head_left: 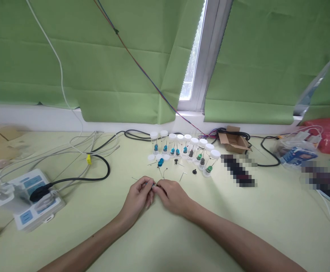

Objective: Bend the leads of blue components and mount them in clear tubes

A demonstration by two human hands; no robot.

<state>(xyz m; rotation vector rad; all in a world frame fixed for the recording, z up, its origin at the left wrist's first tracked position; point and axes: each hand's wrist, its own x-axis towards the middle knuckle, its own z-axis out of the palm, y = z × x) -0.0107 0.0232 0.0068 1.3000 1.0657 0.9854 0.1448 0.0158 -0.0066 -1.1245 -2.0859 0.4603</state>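
Observation:
My left hand (138,194) and my right hand (172,194) meet over the table, fingertips pinched together around a small teal part (153,185). Most of that part is hidden by the fingers. A thin wire sticks out near the left fingers, and thin leads rise behind the right ones. Just beyond lies a bright blue part (160,162) near several white caps (151,157). To its right are a small black part (176,161), an L-shaped hex key (183,175) and a black knob-like piece (194,171). Behind stand several clear vials (210,164) with white lids, holding blue, green or dark parts.
A white power strip (37,204) with plugs and cables sits at the left. A black cable (108,170) loops across the table. At the back right are an open cardboard box (233,141) and a plastic bag (298,149). Green blinds (125,68) hang behind.

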